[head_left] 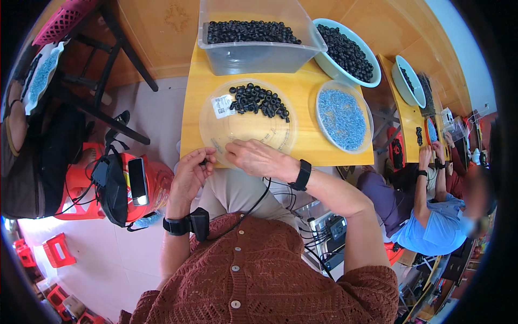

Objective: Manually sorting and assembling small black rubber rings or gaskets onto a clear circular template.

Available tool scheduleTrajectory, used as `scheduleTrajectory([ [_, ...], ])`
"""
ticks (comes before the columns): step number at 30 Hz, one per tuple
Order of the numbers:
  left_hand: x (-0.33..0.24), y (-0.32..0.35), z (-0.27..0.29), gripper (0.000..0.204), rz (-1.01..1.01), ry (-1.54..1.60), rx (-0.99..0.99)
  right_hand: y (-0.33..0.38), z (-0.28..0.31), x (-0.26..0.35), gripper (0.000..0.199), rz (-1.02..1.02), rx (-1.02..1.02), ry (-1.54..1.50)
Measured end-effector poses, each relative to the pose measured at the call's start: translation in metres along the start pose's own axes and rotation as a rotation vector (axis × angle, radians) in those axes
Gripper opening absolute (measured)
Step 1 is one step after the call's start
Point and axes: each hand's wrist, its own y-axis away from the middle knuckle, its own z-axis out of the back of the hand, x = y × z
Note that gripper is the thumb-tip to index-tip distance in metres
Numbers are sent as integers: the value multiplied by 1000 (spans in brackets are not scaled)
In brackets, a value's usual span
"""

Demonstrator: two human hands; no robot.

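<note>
Jet-black pieces (259,101) lie on a clear round tray (243,129); right of it, speckled pale-blue bits (341,119) colour another dish (313,113). The far-right basin (361,40) looks pale aqua, the tabletop (324,157) honey-yellow, the near top (259,270) rust-brown with lacy openwork.

The premises presented as a small handwork workshop. A clear bin (253,60) and a pale-blue basin (370,84), both of black parts (251,32), stood along the tabletop's (308,147) far edge; a round tray (368,129) of blue pieces (342,119) lay by its right edge. A co-worker (431,231) sat at a second table (410,120) with a similar basin (414,98). Red stools (59,250) stood on tiled floor (108,251).
</note>
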Motion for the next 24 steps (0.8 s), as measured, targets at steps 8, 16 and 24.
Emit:
scheduleTrajectory([
  [8,0,1,0,26,-12,-6,13,-5,-7,-3,9,21,12,20],
  [16,2,0,5,27,-21,-21,28,-8,-13,1,15,-75,-44,27],
  [24,3,-1,2,24,-24,-9,23,13,19,-27,20,-211,-407,-330],
])
